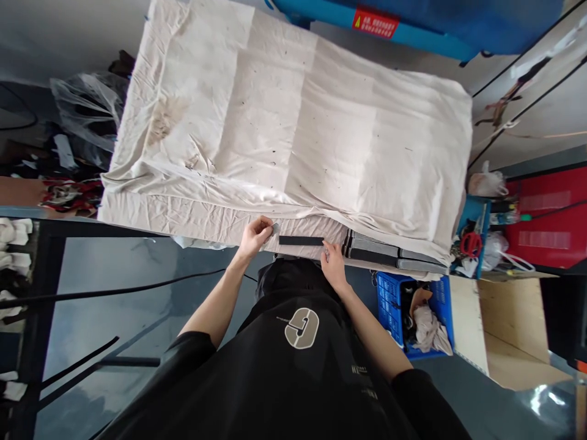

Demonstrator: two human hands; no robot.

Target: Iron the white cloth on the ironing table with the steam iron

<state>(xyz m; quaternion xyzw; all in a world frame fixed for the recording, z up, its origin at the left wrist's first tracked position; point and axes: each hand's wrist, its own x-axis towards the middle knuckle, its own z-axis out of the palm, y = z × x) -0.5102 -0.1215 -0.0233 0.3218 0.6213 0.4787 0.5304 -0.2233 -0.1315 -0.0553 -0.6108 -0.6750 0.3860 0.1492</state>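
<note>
A black strip (pixel 300 241) lies flat at the near edge of a table covered with a cream cloth (pixel 293 122). My left hand (pixel 255 236) is closed in a pinch on a small grey piece (pixel 274 228) just left of the strip. At the strip's right end my right hand (pixel 332 265) rests with its fingers curled on something small that I cannot make out. A stack of black and grey strips (pixel 389 252) lies on the table edge to the right of my right hand.
A blue crate (pixel 389 299) with cloth scraps stands on the floor at the right. A clear plastic bag (pixel 87 110) and dark clutter sit at the far left. Black cables (pixel 114 290) cross the floor. Red scissors (pixel 468 243) hang by a blue shelf.
</note>
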